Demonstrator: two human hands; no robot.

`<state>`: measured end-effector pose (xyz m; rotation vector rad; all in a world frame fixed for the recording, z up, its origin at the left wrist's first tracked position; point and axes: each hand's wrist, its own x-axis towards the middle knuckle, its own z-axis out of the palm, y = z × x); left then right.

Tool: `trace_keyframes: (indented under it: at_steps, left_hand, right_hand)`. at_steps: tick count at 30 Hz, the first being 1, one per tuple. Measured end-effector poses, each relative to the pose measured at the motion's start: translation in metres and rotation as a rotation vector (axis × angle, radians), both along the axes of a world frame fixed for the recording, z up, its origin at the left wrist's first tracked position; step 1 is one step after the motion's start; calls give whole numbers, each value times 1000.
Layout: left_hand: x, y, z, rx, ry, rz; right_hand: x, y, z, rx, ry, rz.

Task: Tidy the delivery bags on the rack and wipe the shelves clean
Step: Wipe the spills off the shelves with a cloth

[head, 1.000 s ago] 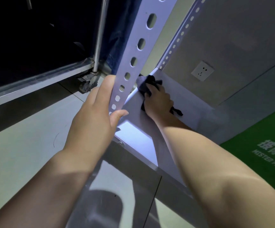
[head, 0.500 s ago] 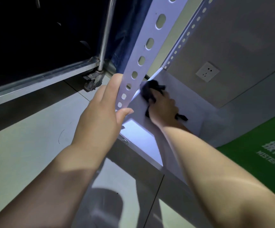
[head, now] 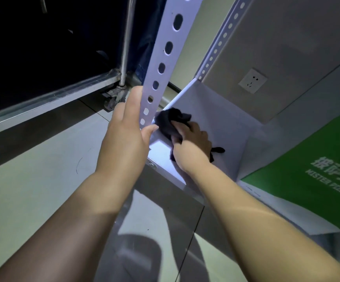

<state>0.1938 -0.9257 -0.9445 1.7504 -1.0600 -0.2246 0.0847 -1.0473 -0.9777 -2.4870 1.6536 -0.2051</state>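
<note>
The right hand lies knuckles-up on the shelf, its fingers curled over a bunched dark cloth and pressing it to the pale shelf surface. A loose tail of the cloth pokes out from under the heel of the hand. The cloth sits at the shelf's front left corner, touching the foot of the front upright, a pale metal strip punched with a row of oval holes.

The left hand clasps that upright low down, fingers wrapped round its far side and thumb across its near face, just beside the cloth.

A second punched strip, the rear upright, rises at the shelf's back corner. On the wall behind the shelf is a white socket.

At the right edge of the shelf stands a green delivery bag, well apart from the cloth. It carries white Chinese characters, cut off by the frame, and below them the words "MISTER PIZZA", though the last letters are soft and may read otherwise.

To the left, on the tiled floor, a metal cart rests on a caster wheel.
</note>
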Motion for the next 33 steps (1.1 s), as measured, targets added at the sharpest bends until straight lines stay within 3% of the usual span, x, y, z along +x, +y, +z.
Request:
trace_keyframes:
  at_steps: [3, 10, 19, 25, 33]
  left_hand:
    - [-2, 0, 1, 25, -3, 15]
    - [-17, 17, 7, 115, 51, 21]
    - [-72, 57, 15, 431, -304, -21]
    - [-119, 59, 57, 427, -452, -130]
    - [-188, 43, 72, 402, -407, -243]
  right_hand:
    - [-17, 28, 4, 33, -86, 152]
    - [-57, 66, 9, 46, -80, 174]
    - [-140, 103, 32, 331, -225, 237]
    - [-211, 122, 48, 404, -390, 181]
    - [-280, 130, 55, 436, -562, 56]
